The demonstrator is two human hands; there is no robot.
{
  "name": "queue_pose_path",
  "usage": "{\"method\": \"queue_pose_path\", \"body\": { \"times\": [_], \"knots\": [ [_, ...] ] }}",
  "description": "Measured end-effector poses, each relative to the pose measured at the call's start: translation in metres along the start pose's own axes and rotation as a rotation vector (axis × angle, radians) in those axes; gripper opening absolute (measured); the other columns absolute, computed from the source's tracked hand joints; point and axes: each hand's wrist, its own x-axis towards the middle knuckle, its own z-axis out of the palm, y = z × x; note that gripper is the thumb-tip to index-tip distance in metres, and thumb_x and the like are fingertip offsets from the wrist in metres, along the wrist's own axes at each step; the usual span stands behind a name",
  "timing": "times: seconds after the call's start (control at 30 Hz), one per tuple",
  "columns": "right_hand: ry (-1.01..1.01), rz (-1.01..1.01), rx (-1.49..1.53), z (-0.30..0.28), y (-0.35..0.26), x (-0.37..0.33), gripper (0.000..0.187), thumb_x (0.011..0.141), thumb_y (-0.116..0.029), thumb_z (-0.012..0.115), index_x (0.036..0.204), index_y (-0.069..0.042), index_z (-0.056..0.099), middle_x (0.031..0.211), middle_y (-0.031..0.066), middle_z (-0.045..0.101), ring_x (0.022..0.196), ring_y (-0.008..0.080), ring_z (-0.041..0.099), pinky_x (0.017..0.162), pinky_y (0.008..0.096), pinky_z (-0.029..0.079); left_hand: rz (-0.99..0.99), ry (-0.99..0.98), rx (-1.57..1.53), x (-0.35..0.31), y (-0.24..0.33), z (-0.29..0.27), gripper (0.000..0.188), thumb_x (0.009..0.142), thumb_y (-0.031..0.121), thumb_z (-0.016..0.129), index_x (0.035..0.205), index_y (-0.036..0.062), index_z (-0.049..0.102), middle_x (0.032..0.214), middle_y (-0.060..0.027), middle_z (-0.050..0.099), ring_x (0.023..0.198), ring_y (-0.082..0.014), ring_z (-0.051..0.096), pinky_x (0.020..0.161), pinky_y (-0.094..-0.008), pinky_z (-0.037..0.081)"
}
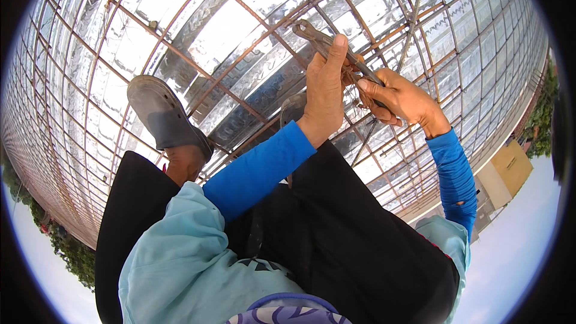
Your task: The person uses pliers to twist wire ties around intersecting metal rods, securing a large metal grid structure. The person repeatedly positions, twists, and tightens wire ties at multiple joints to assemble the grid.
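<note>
Metal pincers (354, 59) with a curved, open-looking head slant between my two hands above the bar grid. My right hand (402, 97) is closed around their handle ends. The thumb of my left hand (326, 93) stands up across the pincers just below the head, and its other fingers are mostly hidden. A bundle of thin rusty tie wires (362, 97) sticks out between the palms, with its bent ends hanging below. The left hand appears to grip this bundle, though its exact hold is partly covered.
A grid of rusty reinforcing bars (240, 3) lies over shiny metal decking (222, 30) with wide gaps. My grey clog (157, 108) rests on the bars at left; the other clog (292, 110) is partly behind my left wrist. A tan building (510, 168) and trees (543, 114) stand beyond the edge.
</note>
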Motion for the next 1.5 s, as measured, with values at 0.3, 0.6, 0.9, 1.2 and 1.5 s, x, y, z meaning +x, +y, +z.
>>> {"method": "queue_pose_path", "body": {
  "times": [0.3, 0.6, 0.9, 1.2, 1.5],
  "knots": [
    [0.134, -0.143, -0.037, -0.005, 0.003, -0.023, 0.062, 0.107, -0.058, 0.054, 0.108, 0.002, 0.067, 0.073, 0.0095, 0.067, 0.061, 0.0140, 0.066, 0.053, 0.0292, 0.052, 0.022, -0.049, -0.167, 0.013, -0.012, 0.007, 0.032, 0.110, 0.037, 0.060, 0.105, 0.0060, 0.053, 0.092, -0.0131, 0.071, 0.090, -0.0315, 0.075, 0.079, -0.0476, 0.064],
    [0.585, -0.134, -0.952, 0.058, -0.020, -0.050, 0.081, 0.086, -0.021, 0.083, 0.150, 0.009, 0.044, 0.114, 0.0258, 0.063, 0.101, 0.0411, 0.069, 0.089, 0.0480, 0.056, 0.137, 0.018, -0.160, 0.019, -0.019, 0.010, 0.031, 0.109, 0.038, 0.060, 0.103, 0.0086, 0.053, 0.089, -0.0099, 0.070, 0.081, -0.0283, 0.075, 0.072, -0.0395, 0.062],
    [0.850, -0.181, -1.016, 0.082, 0.023, -0.014, 0.073, 0.083, -0.006, 0.069, 0.149, 0.012, 0.041, 0.118, 0.0267, 0.059, 0.106, 0.0427, 0.061, 0.092, 0.0496, 0.053, 0.121, 0.075, -0.233, 0.014, -0.022, 0.016, 0.027, 0.109, 0.032, 0.063, 0.108, 0.0083, 0.049, 0.082, -0.0119, 0.070, 0.074, -0.0277, 0.074, 0.069, -0.0386, 0.063],
    [0.914, -0.271, -0.922, 0.087, 0.024, -0.004, 0.075, 0.083, -0.013, 0.075, 0.146, 0.011, 0.041, 0.115, 0.0291, 0.059, 0.105, 0.0461, 0.060, 0.090, 0.0535, 0.050, 0.080, 0.174, -0.251, 0.014, -0.019, 0.024, 0.026, 0.108, 0.027, 0.064, 0.106, 0.0042, 0.051, 0.078, -0.0145, 0.067, 0.071, -0.0280, 0.072, 0.076, -0.0445, 0.064],
    [0.944, -0.384, -0.834, 0.088, 0.035, 0.008, 0.061, 0.088, -0.018, 0.077, 0.137, 0.005, 0.048, 0.096, 0.0194, 0.064, 0.081, 0.0397, 0.065, 0.070, 0.0487, 0.052, 0.068, 0.246, -0.109, 0.009, -0.013, 0.021, 0.032, 0.106, 0.030, 0.068, 0.104, 0.0013, 0.055, 0.078, -0.0135, 0.067, 0.074, -0.0265, 0.074, 0.069, -0.0408, 0.064]
  ]
}}
